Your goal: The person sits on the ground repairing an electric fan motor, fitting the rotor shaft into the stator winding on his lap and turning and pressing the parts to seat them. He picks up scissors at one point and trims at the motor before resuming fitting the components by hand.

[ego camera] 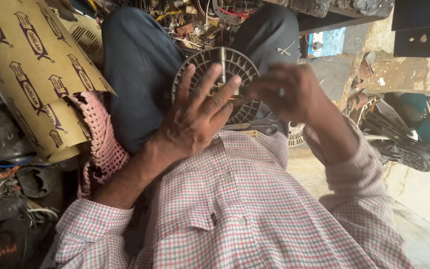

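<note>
Nearest me was my checked shirt (245,214), sleeves rolled back. My left hand (195,117) lay with fingers spread flat against the near face of a round slotted motor core (235,67), which rested on my lap between my knees in dark trousers (135,69); a metal shaft (222,62) stood up from its middle. My right hand (284,92), blurred, pinched at the core's right rim; I could not tell what it held. A roll of brown printed paper (31,74) lay left, a pink knitted cloth (100,144) beside it, scrap wires (190,22) far behind.
</note>
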{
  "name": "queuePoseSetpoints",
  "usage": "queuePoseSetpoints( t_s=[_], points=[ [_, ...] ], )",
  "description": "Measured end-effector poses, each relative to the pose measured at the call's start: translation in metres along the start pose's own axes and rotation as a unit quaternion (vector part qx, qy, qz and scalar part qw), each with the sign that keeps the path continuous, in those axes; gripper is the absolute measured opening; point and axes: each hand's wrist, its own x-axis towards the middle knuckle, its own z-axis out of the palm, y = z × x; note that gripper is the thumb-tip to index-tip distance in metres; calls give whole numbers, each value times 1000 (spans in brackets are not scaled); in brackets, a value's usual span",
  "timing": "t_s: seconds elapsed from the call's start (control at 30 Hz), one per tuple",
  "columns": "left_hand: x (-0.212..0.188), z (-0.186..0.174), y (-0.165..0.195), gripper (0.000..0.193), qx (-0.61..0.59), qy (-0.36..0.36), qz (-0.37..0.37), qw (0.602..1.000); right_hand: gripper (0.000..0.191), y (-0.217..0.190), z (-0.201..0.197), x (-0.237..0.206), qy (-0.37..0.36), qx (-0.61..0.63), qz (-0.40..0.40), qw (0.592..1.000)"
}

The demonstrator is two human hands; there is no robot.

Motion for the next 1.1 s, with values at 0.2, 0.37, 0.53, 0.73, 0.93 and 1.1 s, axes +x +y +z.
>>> queuePoseSetpoints(
  t_s=[0.2, 0.37, 0.53, 0.73, 0.93, 1.1],
  points=[
    [40, -8, -13, 11, -257, 66, -143, 953, 11, 50, 18, 46, 40, -83, 18, 996],
    [102, -9, -71, 28, -250, -67, -142, 955, 12, 15, 12, 51, 49, -210, 17, 976],
    [86, -37, -60, 12, -380, -19, -120, 917, 7, -71, 14, 14, -211, -151, -8, 966],
    [22, -9, 5, 14, -18, 8, -10, 1000, 5, -1, -5, 3, 13, -101, 100, 990],
    [12, -12, -8, 8, -168, 90, -79, 979, 13, 66, 30, 33, 74, -61, 59, 994],
    [23, -32, -14, 9, -251, 170, -148, 942, 8, 32, -10, 40, 50, 24, 77, 995]
  ],
)
